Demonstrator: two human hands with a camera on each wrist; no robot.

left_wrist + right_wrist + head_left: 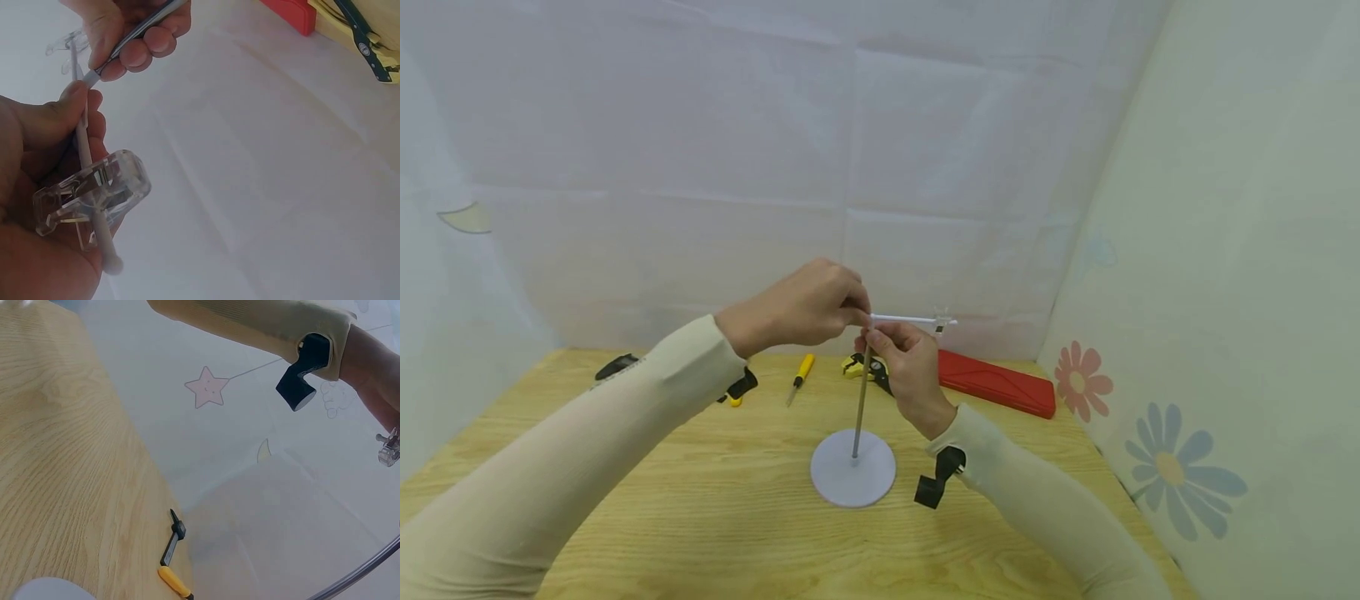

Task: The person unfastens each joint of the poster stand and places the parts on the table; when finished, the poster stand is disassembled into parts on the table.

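Where the grey upright rod [860, 400] rises from its round base [853, 469] at the middle of the wooden table [625, 517], a thin white crossbar [906, 318] meets its top. The left hand [805, 304] pinches the crossbar's near end and cradles a clear clip [94, 194]; the right hand [906, 362] curls its fingers around the rod's top. Behind lie a yellow screwdriver [800, 375], pliers [865, 367] and a red case [996, 383]
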